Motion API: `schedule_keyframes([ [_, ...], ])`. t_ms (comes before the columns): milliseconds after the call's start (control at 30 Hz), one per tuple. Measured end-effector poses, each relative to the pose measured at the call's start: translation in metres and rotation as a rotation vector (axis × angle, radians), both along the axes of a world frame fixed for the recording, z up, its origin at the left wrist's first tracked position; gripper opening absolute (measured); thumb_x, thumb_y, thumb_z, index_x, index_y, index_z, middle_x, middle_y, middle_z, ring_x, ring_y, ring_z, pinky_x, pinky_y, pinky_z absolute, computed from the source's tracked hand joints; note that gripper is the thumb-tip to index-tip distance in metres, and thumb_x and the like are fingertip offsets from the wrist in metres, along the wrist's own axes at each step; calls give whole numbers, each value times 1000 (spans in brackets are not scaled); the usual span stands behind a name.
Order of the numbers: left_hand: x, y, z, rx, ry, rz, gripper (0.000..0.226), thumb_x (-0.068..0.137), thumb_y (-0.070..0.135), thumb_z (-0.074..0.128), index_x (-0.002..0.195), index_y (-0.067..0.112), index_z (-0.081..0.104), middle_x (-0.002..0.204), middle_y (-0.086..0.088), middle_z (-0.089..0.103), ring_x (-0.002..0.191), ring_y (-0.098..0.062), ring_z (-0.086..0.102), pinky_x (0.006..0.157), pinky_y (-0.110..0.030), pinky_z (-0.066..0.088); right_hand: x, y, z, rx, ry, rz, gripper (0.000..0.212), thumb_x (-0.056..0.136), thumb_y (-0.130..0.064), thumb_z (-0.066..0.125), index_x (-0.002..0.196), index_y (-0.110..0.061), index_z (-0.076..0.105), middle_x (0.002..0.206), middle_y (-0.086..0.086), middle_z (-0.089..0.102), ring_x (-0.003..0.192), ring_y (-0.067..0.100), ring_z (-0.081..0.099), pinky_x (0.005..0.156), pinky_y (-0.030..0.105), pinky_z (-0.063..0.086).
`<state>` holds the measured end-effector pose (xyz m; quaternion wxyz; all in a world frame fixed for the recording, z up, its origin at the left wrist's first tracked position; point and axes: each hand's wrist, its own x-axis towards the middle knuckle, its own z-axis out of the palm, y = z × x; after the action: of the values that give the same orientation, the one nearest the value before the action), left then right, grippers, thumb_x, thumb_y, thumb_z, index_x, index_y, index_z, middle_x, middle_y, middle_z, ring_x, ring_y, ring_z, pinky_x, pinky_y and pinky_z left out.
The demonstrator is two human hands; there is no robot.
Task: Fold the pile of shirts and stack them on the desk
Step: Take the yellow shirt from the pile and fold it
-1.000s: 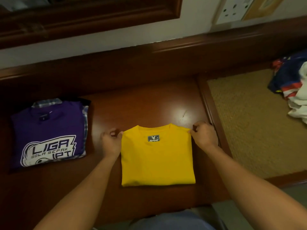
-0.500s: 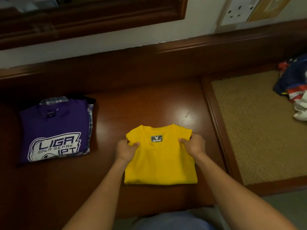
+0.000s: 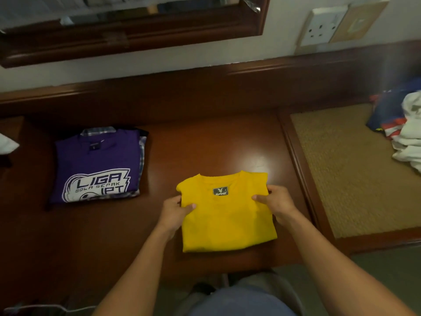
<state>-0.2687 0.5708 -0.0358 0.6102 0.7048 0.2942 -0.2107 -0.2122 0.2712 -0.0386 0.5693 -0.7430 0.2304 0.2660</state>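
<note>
Head view, looking down over a dark wooden desk (image 3: pixel 205 147). Grips a folded yellow shirt (image 3: pixel 227 222) at both sides near the collar: left hand (image 3: pixel 174 213) with thumb on top and fingers tucked under the left edge, right hand (image 3: pixel 276 205) pinching the right edge the same way. Lies near the desk's front edge, collar end possibly lifted a little, hard to tell from above. Further left, well apart: stack topped by a folded purple shirt (image 3: pixel 98 160), plaid shirt (image 3: pixel 142 156) beneath. Far right, on a woven mat (image 3: pixel 341 169): unfolded pile of shirts (image 3: pixel 405 133), white and navy.
</note>
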Motion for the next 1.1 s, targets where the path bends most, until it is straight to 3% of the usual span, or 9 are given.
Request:
schedule_keyframes([
  [100, -20, 5, 19, -11, -91, 46, 20, 91, 5, 71, 109, 15, 71, 104, 1, 74, 94, -15, 71, 81, -36, 57, -17, 11, 18, -2, -61, -10, 19, 82, -5, 80, 86, -23, 74, 91, 3, 77, 88, 26, 73, 83, 47, 59],
  [233, -33, 20, 42, 6, -163, 100, 20, 89, 7, 74, 99, 25, 71, 103, 1, 76, 97, -21, 72, 87, -42, 57, -30, 26, 43, 46, -141, -51, 21, 81, -6, 82, 90, -23, 75, 92, -3, 77, 88, 21, 74, 82, 42, 59],
  [367, -30, 36, 62, -15, -213, 138, 23, 90, 8, 73, 104, 26, 70, 98, 8, 76, 93, -12, 74, 80, -33, 59, -24, 43, 60, 118, -180, -88, 27, 82, -5, 80, 105, -16, 75, 95, -2, 77, 89, 20, 74, 78, 37, 58],
  [600, -14, 60, 80, 23, -242, 245, 32, 90, 9, 73, 120, 19, 67, 102, 9, 74, 96, -10, 71, 80, -30, 57, 10, 71, 66, 186, -175, -43, 25, 83, -10, 80, 101, -26, 73, 99, -2, 77, 93, 21, 74, 83, 44, 59],
  [767, -11, 82, 87, 59, -257, 325, 33, 91, 6, 70, 122, 18, 67, 102, 10, 74, 96, -9, 71, 80, -31, 58, 31, 99, 68, 216, -152, 19, 28, 84, -10, 80, 109, -20, 74, 100, 0, 78, 92, 21, 75, 79, 43, 61],
  [900, -10, 114, 85, 111, -249, 346, 36, 91, 8, 72, 126, 14, 67, 108, 4, 75, 101, -15, 72, 91, -41, 58, 40, 129, 73, 251, -158, 60, 28, 85, -8, 78, 111, -17, 73, 100, 1, 78, 90, 20, 75, 76, 41, 61],
  [1100, -4, 173, 89, 150, -271, 319, 29, 93, 7, 69, 121, 12, 67, 97, 12, 72, 86, -2, 70, 74, -23, 54, 44, 185, 72, 271, -159, 76, 25, 87, -4, 75, 106, -19, 72, 102, 3, 77, 89, 19, 75, 75, 38, 60],
])
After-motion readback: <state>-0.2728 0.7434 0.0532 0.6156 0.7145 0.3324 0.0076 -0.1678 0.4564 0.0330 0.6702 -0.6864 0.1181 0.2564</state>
